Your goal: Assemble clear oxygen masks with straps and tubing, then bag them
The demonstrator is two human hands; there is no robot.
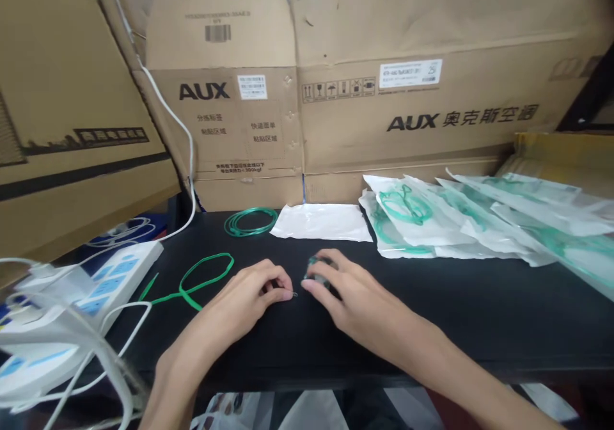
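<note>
- Head view, centre: the left hand point(254, 289) pinches a small piece point(295, 295) at the fingertips; probably light and slippery, best gripped near its end.
- Just right of centre, the right hand point(345, 283) curls round a greenish clear part point(313, 265), likely light and smooth; its sides suit fingertips.
- The surface point(297, 353) ends at lower centre; room lies right of the hands, below the pouches point(407, 215).

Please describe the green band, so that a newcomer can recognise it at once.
On the black table, look between the white power strip and the person's left hand. There lies the green band. It is flat and crosses itself into one open loop, while the green coil farther back has several round rings.
</note>
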